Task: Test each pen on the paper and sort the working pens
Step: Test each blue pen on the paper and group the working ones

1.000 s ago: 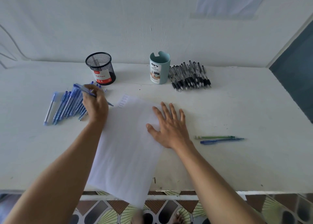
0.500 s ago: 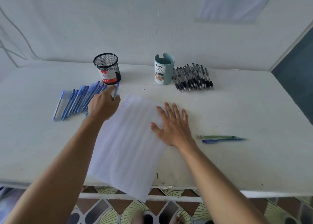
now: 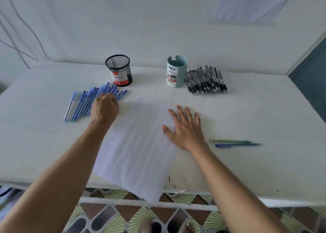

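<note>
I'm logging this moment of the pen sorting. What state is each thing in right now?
Left hand: curled over the blue pen pile; grip hidden.
Right hand: flat on the paper.
Paper: overhangs the table edge, few marks near its far corner.
Black mesh cup: upright.
Teal desk organizer: upright.
Black pens: piled, lying flat.
Green pen and lone blue pen: lying side by side.

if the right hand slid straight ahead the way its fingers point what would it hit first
Most likely the teal desk organizer, past the far edge of the paper; the black pens lie right of that line.
</note>
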Action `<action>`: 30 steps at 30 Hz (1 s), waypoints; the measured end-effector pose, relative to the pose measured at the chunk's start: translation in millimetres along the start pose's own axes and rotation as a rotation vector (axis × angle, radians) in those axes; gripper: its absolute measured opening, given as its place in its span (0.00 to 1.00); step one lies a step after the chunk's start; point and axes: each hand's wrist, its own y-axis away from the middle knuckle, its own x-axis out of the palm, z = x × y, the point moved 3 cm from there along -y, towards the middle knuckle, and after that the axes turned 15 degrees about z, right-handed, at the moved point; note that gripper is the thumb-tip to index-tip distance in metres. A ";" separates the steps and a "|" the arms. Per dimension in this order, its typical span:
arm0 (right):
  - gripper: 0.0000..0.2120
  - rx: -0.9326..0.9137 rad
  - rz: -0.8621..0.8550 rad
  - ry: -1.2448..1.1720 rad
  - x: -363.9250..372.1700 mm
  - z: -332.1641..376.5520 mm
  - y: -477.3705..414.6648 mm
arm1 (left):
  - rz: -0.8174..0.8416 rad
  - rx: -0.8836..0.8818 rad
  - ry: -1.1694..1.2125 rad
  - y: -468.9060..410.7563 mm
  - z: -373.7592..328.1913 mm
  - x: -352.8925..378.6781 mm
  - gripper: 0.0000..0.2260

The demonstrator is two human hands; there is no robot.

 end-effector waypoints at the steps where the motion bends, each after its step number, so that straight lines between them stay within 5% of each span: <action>1: 0.35 0.000 0.002 -0.001 0.1 0.3 0.5 | -0.004 0.002 0.005 0.4 1.4 0.2 0.04; 10: 0.35 0.013 0.044 -0.006 -1.0 0.9 1.5 | -0.077 0.110 0.002 27.3 -26.1 2.4 0.08; 16: 0.29 0.006 0.096 -0.045 -0.5 -2.0 -1.4 | 0.286 0.449 -0.084 67.5 -76.9 43.0 0.17; 24: 0.22 -0.179 -0.241 -0.423 -18.8 -17.2 17.0 | 0.400 0.429 -0.225 79.2 -77.3 65.4 0.23; 27: 0.12 -0.053 -0.302 -0.280 -33.9 -41.0 41.7 | 0.389 0.433 -0.226 80.8 -77.9 66.1 0.23; 30: 0.05 0.139 -0.159 -0.205 -40.4 -72.2 67.3 | 0.385 0.437 -0.223 81.0 -77.2 67.0 0.23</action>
